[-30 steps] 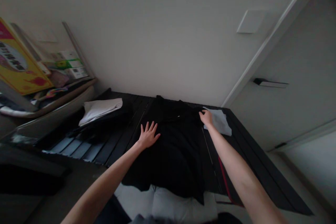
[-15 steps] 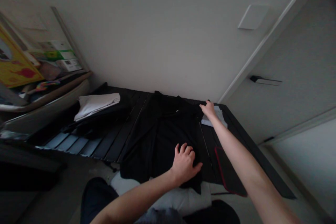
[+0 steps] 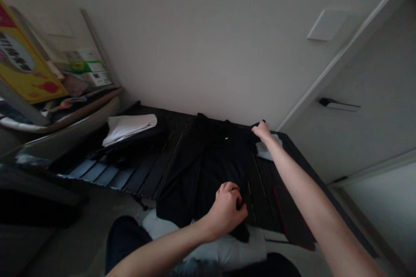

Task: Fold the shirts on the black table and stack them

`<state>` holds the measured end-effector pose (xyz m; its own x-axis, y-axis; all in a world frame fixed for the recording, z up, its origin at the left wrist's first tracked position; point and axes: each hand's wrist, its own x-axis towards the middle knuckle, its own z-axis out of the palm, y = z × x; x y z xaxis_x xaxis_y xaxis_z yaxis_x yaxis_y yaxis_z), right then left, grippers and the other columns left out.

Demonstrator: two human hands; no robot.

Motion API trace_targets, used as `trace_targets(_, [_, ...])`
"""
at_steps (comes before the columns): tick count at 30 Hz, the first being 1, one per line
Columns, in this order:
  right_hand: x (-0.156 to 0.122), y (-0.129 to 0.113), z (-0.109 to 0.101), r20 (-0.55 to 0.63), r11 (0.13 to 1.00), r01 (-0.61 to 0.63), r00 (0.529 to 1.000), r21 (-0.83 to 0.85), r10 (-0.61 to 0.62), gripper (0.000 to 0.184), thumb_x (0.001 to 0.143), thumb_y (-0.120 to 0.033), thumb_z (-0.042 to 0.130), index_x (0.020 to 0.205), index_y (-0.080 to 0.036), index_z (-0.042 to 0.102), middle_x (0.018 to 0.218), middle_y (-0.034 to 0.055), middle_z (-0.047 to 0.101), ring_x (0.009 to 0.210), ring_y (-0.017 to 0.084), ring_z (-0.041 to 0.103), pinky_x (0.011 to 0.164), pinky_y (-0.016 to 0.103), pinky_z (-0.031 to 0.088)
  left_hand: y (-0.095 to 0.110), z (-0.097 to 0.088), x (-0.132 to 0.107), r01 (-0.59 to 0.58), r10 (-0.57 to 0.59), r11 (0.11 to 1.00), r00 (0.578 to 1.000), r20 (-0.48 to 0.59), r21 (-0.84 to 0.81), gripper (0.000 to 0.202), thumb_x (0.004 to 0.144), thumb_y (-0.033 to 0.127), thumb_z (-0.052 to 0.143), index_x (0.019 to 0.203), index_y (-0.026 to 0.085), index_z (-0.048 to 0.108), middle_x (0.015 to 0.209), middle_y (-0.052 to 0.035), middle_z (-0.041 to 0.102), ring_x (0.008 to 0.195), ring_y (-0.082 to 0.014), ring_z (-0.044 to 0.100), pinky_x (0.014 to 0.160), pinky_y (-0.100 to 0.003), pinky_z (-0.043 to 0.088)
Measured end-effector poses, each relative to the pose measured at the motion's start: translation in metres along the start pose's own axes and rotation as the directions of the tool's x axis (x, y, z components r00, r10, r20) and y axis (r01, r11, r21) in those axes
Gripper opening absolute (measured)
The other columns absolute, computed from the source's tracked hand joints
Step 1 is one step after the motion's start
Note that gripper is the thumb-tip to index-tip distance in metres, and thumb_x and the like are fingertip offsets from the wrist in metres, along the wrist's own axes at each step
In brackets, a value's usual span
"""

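Note:
A black garment [image 3: 211,164] lies spread on a low black slatted table [image 3: 136,177]. My left hand [image 3: 227,210] is closed in a pinch on the garment's near right edge, close to the table's front. My right hand [image 3: 261,130] reaches to the far right corner of the garment and grips its upper edge, fingers curled. Under that hand lies a white folded paper or cloth [image 3: 266,149].
A folded white cloth [image 3: 130,126] sits on dark clothes at the table's far left. A shelf with a yellow box [image 3: 22,69] and small packages stands left. A door with a dark handle [image 3: 339,104] is right. A white cushion [image 3: 221,249] lies below the table front.
My left hand went from lying flat on the garment's left side to its near right edge, where it closed on the fabric. My right hand stayed at the far right corner.

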<state>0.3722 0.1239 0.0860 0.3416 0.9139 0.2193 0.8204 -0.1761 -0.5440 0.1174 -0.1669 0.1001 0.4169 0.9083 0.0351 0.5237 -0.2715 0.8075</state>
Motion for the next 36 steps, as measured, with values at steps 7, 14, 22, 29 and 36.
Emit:
trace_targets(7, [0.007, -0.096, 0.040, 0.011, 0.986, 0.078, 0.997, 0.144, -0.080, 0.077, 0.065, -0.012, 0.055, 0.139, -0.005, 0.037, 0.142, 0.0226, 0.039, 0.133, 0.030, 0.038, 0.108, 0.040, 0.035, -0.028, -0.073, -0.025, 0.165, -0.157, 0.977, 0.985, -0.068, 0.132, 0.007, 0.074, 0.019, 0.058, 0.067, 0.018, 0.058, 0.100, -0.0058, 0.060, 0.102, -0.0225, 0.053, 0.087, -0.036, 0.044])
trace_targets(14, [-0.035, -0.174, 0.085, 0.074, 0.872, 0.354, 0.914, 0.337, -0.400, 0.061, 0.082, -0.022, 0.052, 0.140, -0.010, 0.042, 0.139, 0.0164, 0.050, 0.130, 0.025, 0.046, 0.110, 0.041, 0.034, -0.084, -0.098, -0.049, 0.359, -0.288, 0.798, 0.933, -0.217, 0.484, 0.013, 0.075, 0.018, 0.054, 0.085, 0.016, 0.063, 0.113, -0.0102, 0.058, 0.119, -0.0297, 0.045, 0.098, -0.046, 0.037])
trace_targets(22, [-0.120, -0.139, 0.079, 0.105, 0.811, 0.528, 0.818, 0.253, -0.565, 0.037, 0.083, -0.013, 0.048, 0.116, -0.017, 0.064, 0.117, 0.0109, 0.064, 0.112, 0.023, 0.058, 0.103, 0.044, 0.043, -0.142, -0.103, -0.068, 0.126, -0.032, 0.860, 0.981, -0.193, 0.495, 0.042, 0.085, 0.012, 0.046, 0.124, 0.024, 0.053, 0.136, -0.0062, 0.051, 0.135, -0.0270, 0.035, 0.107, -0.051, 0.034])
trace_targets(29, [-0.211, -0.101, 0.031, 0.285, 0.669, 0.722, 0.612, 0.180, -0.738, 0.038, 0.086, -0.015, 0.049, 0.121, -0.017, 0.061, 0.126, 0.0119, 0.057, 0.121, 0.024, 0.050, 0.104, 0.044, 0.043, -0.163, -0.145, -0.076, -0.106, 0.147, 0.867, 0.988, -0.047, 0.488, 0.050, 0.082, 0.000, 0.033, 0.122, 0.021, 0.057, 0.132, -0.0058, 0.056, 0.124, -0.0176, 0.050, 0.104, -0.039, 0.042])
trace_targets(36, [-0.291, -0.081, -0.013, 0.559, 0.504, 0.824, 0.298, 0.258, -0.773, 0.079, 0.071, -0.008, 0.054, 0.146, -0.026, 0.036, 0.153, 0.0069, 0.032, 0.139, 0.025, 0.031, 0.112, 0.046, 0.032, -0.170, -0.178, -0.095, -0.299, 0.224, 0.775, 0.954, 0.199, 0.558, 0.060, 0.080, 0.001, 0.037, 0.134, 0.024, 0.050, 0.141, -0.0030, 0.051, 0.131, -0.0160, 0.045, 0.113, -0.040, 0.031])
